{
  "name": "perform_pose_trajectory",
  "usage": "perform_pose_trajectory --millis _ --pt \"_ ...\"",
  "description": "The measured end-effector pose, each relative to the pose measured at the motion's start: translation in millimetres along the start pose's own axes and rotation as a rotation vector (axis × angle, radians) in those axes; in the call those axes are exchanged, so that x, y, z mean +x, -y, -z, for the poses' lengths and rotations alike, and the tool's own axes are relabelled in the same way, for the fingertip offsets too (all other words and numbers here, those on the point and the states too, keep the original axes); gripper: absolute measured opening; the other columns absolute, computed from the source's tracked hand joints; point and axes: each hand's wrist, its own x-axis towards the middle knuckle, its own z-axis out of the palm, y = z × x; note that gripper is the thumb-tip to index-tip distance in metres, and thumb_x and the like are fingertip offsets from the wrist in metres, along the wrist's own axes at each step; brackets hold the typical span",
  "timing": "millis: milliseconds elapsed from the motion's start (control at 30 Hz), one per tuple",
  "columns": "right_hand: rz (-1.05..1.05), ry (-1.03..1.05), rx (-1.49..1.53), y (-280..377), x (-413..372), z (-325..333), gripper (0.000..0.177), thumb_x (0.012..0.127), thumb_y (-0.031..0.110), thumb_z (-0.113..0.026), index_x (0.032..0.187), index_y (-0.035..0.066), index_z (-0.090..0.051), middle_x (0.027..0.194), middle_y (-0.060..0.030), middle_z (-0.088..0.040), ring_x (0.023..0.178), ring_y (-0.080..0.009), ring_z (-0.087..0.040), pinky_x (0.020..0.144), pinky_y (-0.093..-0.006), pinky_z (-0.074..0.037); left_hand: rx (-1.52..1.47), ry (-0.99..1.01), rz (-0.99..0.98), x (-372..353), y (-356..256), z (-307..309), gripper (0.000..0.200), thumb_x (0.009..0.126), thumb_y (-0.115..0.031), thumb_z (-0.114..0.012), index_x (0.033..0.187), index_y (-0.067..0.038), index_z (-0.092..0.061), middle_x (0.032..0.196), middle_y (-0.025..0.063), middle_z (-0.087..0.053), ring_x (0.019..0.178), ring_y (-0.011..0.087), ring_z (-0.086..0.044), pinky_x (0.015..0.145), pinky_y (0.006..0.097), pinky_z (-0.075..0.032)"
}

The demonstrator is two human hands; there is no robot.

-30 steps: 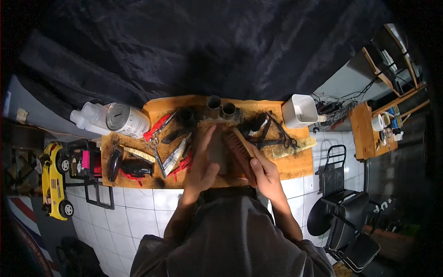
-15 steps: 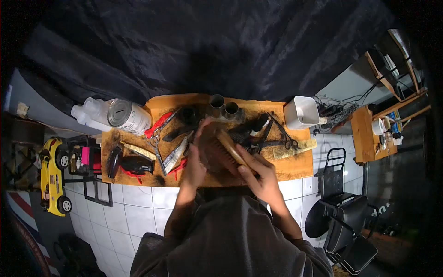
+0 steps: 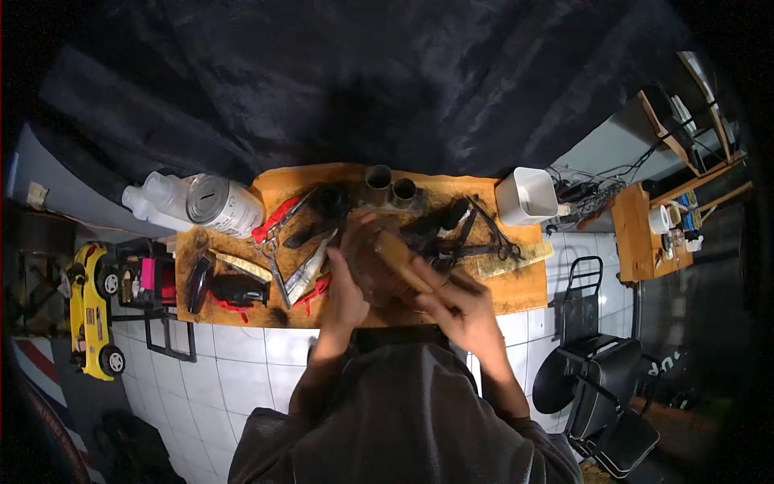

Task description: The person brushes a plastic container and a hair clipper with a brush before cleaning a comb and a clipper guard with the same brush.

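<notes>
My right hand [image 3: 463,315] is closed round a wooden-backed brush [image 3: 397,254], blurred by motion. The brush lies against a dark brown rounded thing [image 3: 360,262], whose kind I cannot make out. My left hand [image 3: 347,298] grips this thing from its left side, thumb up along the edge. Both hands are above the front of a hair-strewn wooden table [image 3: 347,316]. Left of them lie a silver-coloured tool [image 3: 308,270], open scissors [image 3: 272,254] and a black clipper [image 3: 239,288]. On the right are black scissors [image 3: 493,234] and a gold comb [image 3: 516,260].
At the back stand two metal cups [image 3: 378,185], with a white container [image 3: 528,198] to the right and a large can [image 3: 224,206] to the left. A black chair [image 3: 609,387] is at the right, a yellow toy car [image 3: 93,310] at the left.
My right hand and the brush have shifted slightly right and down and are now more blurred. The left hand has moved a little, still holding the brown thing.
</notes>
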Motion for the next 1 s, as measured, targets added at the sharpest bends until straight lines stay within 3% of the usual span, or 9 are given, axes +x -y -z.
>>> perform_pose_trajectory --millis 100,133,233,367,467,500,733,900,1000 --pt "0.18 0.017 0.106 4.9 0.0 -13.1 0.045 0.08 0.013 -0.073 0.124 0.01 -0.064 0.087 -0.0168 -0.063 0.072 -0.0309 -0.06 0.068 -0.0385 -0.049 -0.287 0.025 0.097 1.5 -16.0 -11.5 0.077 0.094 -0.068 -0.028 0.14 -0.007 -0.039 0.127 0.0171 -0.054 0.11 0.0284 -0.058 0.093 0.0421 -0.05" --pt "0.231 0.032 0.074 1.4 -2.1 -13.1 0.045 0.08 0.013 -0.073 0.124 0.011 -0.064 0.087 -0.0169 -0.063 0.074 -0.0319 -0.061 0.069 -0.04 -0.049 -0.178 -0.033 0.069 4.3 -21.5 -10.3 0.076 0.094 -0.068 -0.027 0.139 -0.008 -0.039 0.125 0.0169 -0.055 0.108 0.0273 -0.058 0.091 0.0425 -0.05" --pt "-0.023 0.234 -0.113 -5.9 -13.1 7.6 0.047 0.078 0.014 -0.074 0.124 0.011 -0.064 0.089 -0.0171 -0.064 0.077 -0.0336 -0.063 0.07 -0.0409 -0.05 0.044 -0.061 0.084 8.9 -30.1 5.1 0.071 0.095 -0.067 -0.028 0.138 -0.012 -0.042 0.123 0.0112 -0.057 0.104 0.0226 -0.059 0.087 0.0405 -0.052" --pt "0.041 -0.07 -0.218 -12.6 -8.8 10.2 0.047 0.075 0.014 -0.075 0.121 0.012 -0.066 0.088 -0.0156 -0.062 0.073 -0.0318 -0.061 0.065 -0.0388 -0.049 -0.025 -0.066 0.369 -1.6 -37.9 -11.8 0.07 0.094 -0.069 -0.028 0.137 -0.016 -0.043 0.129 0.0047 -0.055 0.11 0.0215 -0.058 0.091 0.0385 -0.05" --pt "0.155 -0.121 -0.196 0.6 -1.3 2.0 0.046 0.075 0.013 -0.075 0.121 0.012 -0.067 0.088 -0.0152 -0.06 0.071 -0.0309 -0.06 0.064 -0.039 -0.049 0.091 -0.036 0.351 -0.9 -16.6 -14.3 0.069 0.094 -0.069 -0.027 0.137 -0.018 -0.043 0.134 0.0056 -0.052 0.115 0.0217 -0.055 0.093 0.045 -0.048" --pt "0.057 -0.113 -0.194 5.7 0.1 -5.7 0.045 0.076 0.014 -0.074 0.12 0.012 -0.067 0.09 -0.0155 -0.06 0.072 -0.0321 -0.06 0.064 -0.04 -0.048 -0.014 0.009 0.37 -0.3 -12.8 -17.0 0.067 0.095 -0.068 -0.026 0.136 -0.018 -0.043 0.135 0.006 -0.05 0.119 0.0213 -0.052 0.095 0.0452 -0.045" --pt "0.024 0.015 -0.224 -1.1 -13.8 2.2 0.045 0.076 0.015 -0.074 0.121 0.012 -0.066 0.086 -0.0176 -0.061 0.073 -0.0351 -0.06 0.065 -0.0414 -0.048 0.117 -0.159 0.235 -2.4 -18.9 -9.1 0.067 0.093 -0.068 -0.032 0.136 -0.018 -0.044 0.125 0.004 -0.055 0.108 0.0176 -0.055 0.088 0.039 -0.047" --pt "0.026 -0.017 -0.094 -2.1 -12.5 14.0 0.044 0.08 0.023 -0.072 0.123 0.02 -0.065 0.086 -0.0141 -0.066 0.071 -0.0346 -0.064 0.065 -0.0412 -0.053 0.201 -0.124 0.351 -2.4 -24.1 -7.1 0.068 0.093 -0.068 -0.034 0.138 -0.017 -0.043 0.123 0.0045 -0.057 0.108 0.0167 -0.056 0.084 0.0329 -0.047" --pt "-0.026 -0.121 -0.09 -1.5 -4.9 6.8 0.045 0.078 0.013 -0.074 0.122 0.011 -0.065 0.081 -0.0154 -0.061 0.069 -0.0314 -0.059 0.064 -0.0379 -0.048 0.29 -0.08 0.336 -4.2 -19.5 -8.0 0.069 0.094 -0.065 -0.035 0.141 -0.015 -0.041 0.12 0.006 -0.059 0.107 0.0174 -0.057 0.085 0.0309 -0.047"
